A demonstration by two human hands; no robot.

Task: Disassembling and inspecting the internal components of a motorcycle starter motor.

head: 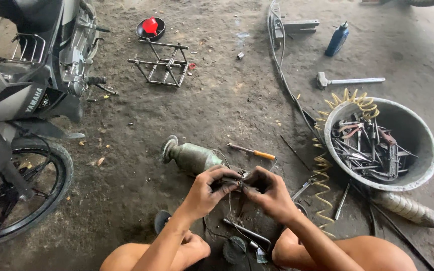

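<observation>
My left hand [208,191] and my right hand [271,192] meet low in the middle of the head view, both closed on a small dark metal part [238,182] with thin wires hanging from it. My fingers hide most of it. Just beyond my left hand lies a dirty green angle grinder [189,155] on the dirt floor. An orange-handled screwdriver [252,151] lies behind my hands. My bare knees frame the bottom edge.
A motorcycle [23,95] stands at the left with its front wheel [16,190] near me. At right, a grey tub [423,165] holds several tools, beside a yellow coiled hose [322,165]. Farther off lie a metal rack [164,62], hammer [347,80], blue bottle [337,39], and red funnel [150,25].
</observation>
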